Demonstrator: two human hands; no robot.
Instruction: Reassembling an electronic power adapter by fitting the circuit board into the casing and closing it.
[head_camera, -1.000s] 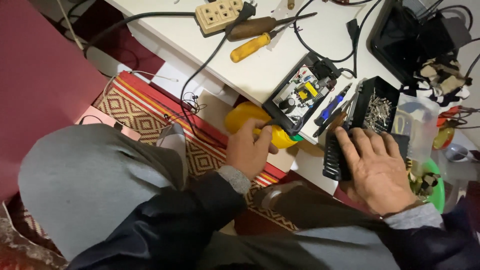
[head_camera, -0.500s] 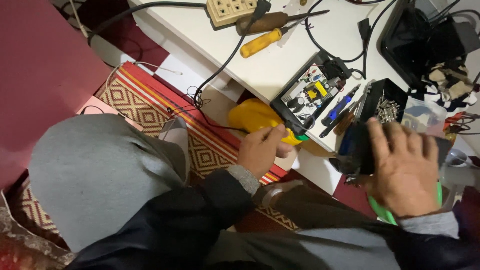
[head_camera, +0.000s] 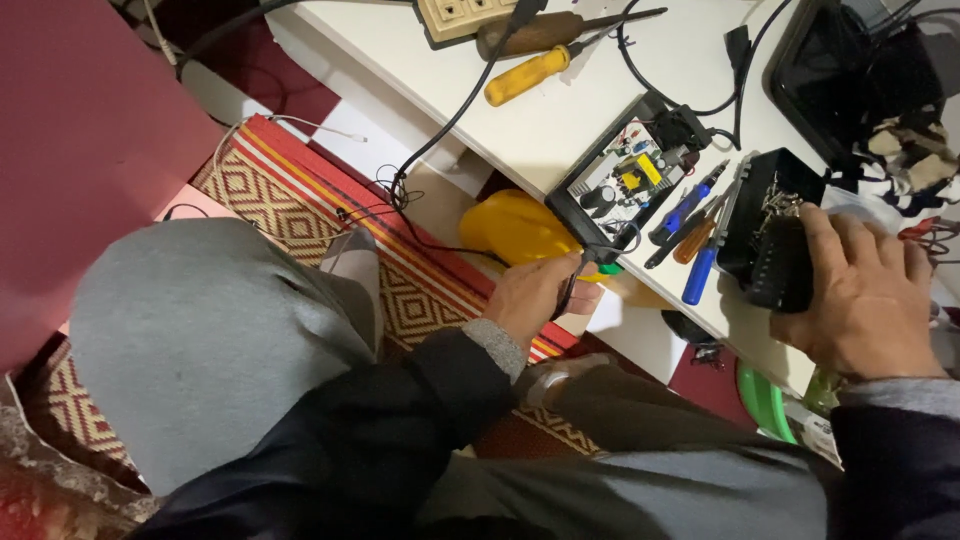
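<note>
My left hand (head_camera: 535, 295) is at the white table's front edge, its fingers pinched on a thin black wire (head_camera: 572, 280) that hangs below an open black case holding a circuit board (head_camera: 625, 185). A yellow rounded object (head_camera: 515, 228) lies just behind that hand, under the table edge. My right hand (head_camera: 865, 300) grips the near side of a black box of small metal screws (head_camera: 775, 225) on the table to the right of the case.
Blue and orange screwdrivers (head_camera: 692, 235) lie between case and box. A yellow-handled screwdriver (head_camera: 530, 75), a wooden-handled one (head_camera: 540, 30) and a power strip (head_camera: 465, 15) are farther back. A patterned mat (head_camera: 300, 200) covers the floor; my grey-clad knee (head_camera: 210, 340) fills the lower left.
My right hand has shifted to the right along the table, taking the black box with it. My left hand stays by the yellow object and now pinches the wire.
</note>
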